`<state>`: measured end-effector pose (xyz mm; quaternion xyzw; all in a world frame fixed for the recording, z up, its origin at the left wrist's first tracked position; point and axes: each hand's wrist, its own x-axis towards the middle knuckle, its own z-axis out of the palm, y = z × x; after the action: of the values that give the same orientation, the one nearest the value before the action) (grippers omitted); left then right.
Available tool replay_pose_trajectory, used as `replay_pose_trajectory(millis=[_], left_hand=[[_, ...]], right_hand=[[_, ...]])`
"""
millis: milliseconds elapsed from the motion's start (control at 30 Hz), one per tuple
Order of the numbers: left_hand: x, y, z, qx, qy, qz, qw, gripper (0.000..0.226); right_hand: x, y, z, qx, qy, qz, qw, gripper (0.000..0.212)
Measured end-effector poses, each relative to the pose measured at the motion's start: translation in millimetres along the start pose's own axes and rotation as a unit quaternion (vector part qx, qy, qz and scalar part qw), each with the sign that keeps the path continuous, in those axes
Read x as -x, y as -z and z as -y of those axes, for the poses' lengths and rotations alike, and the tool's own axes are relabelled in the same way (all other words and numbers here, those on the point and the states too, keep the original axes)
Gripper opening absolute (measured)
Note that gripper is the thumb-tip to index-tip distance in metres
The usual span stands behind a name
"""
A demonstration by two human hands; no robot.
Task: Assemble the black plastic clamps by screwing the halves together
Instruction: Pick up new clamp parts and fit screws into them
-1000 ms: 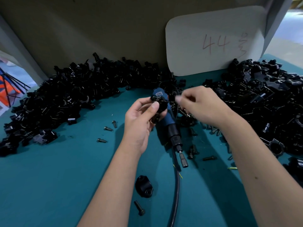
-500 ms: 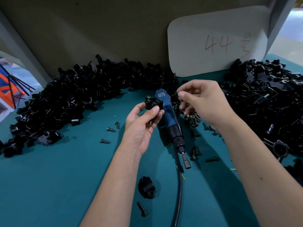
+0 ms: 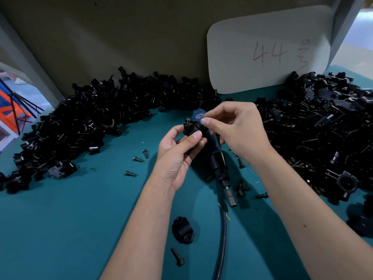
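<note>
Teal cloth covers our work surface (image 3: 60,229), and we look down on it between our two bare forearms. Nearest the front edge lie a single dark machine screw (image 3: 177,256) and, just beyond it, a loose black plastic clamp half (image 3: 182,229) with a hole at each end. Beside these a thick black hose (image 3: 222,239) runs from the front edge up to a blue-and-black powered screwdriver (image 3: 217,158) lying on the cloth near the middle, its metal bit (image 3: 230,197) pointing back toward us.

Above the tool's blue end our left hand (image 3: 177,156) grips a black plastic clamp (image 3: 191,128), thumb and fingers curled round it, with a screw head standing up from its top left corner. Our right hand (image 3: 240,132) is right next to it, thumb and forefinger pinched together at the clamp's right side; whether they hold a screw we cannot tell.

Three small dark screws (image 3: 137,159) are scattered on the cloth left of our left hand, and a few more screws (image 3: 242,186) lie to the right of the tool. Farther back, a long heap of black clamp parts (image 3: 90,122) curves along the rear left edge, and another heap of black parts (image 3: 323,128) fills the right side. At the back edge a white rounded card (image 3: 268,51) marked "44" in red leans against a dull panel (image 3: 121,37).
</note>
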<state>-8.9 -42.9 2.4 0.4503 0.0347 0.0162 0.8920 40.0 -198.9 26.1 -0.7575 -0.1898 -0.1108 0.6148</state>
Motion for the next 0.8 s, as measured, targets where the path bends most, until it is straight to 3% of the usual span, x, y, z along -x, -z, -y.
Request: replay_pose_trajectory(millis=[133, 400, 500, 633, 800], left_hand=[[-0.2, 0.8, -0.6, 0.009, 0.005, 0.000, 1.000, 0.043], [1.5, 2.4, -2.9, 0.107, 0.039, 0.021, 0.993, 0.031], [2.6, 1.3, -2.4, 0.119, 0.042, 0.024, 0.992, 0.032], [3.4, -1.5, -0.8, 0.109, 0.045, 0.031, 0.993, 0.044], [1.6, -0.6, -3.1, 0.130, 0.034, 0.030, 0.991, 0.040]], right_hand=[[1.3, -1.4, -0.9, 0.001, -0.008, 0.020, 1.000, 0.005], [3.2, -11.5, 6.8, -0.213, -0.115, 0.081, 0.967, 0.018], [4.1, -12.6, 10.6, -0.229, -0.120, 0.065, 0.964, 0.013], [4.9, -14.3, 10.5, -0.218, -0.130, 0.023, 0.967, 0.023], [5.2, -11.6, 11.4, -0.259, -0.130, 0.087, 0.953, 0.015]])
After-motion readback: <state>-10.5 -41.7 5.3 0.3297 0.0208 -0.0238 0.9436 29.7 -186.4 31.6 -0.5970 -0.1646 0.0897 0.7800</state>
